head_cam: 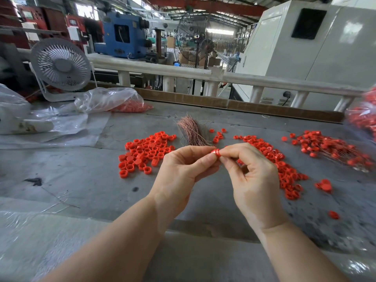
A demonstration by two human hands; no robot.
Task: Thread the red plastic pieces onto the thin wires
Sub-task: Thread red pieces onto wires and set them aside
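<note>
My left hand (183, 167) and my right hand (250, 169) meet above the table's middle, both pinching one red plastic piece (216, 153) between thumb and fingertips. A bundle of thin copper wires (191, 131) lies fanned on the table just behind the hands. Whether a wire runs through the held piece I cannot tell. A pile of loose red pieces (146, 151) lies to the left of the hands. Another pile (284, 169) stretches to the right, partly hidden by my right hand. At the far right lie red pieces on wires (333, 149).
A grey worktable (81, 176) carries everything. A small white desk fan (61, 66) stands back left beside a clear plastic bag with red pieces (122, 102). Another bag of red pieces (364, 117) is at the right edge. A white railing (203, 72) runs behind the table.
</note>
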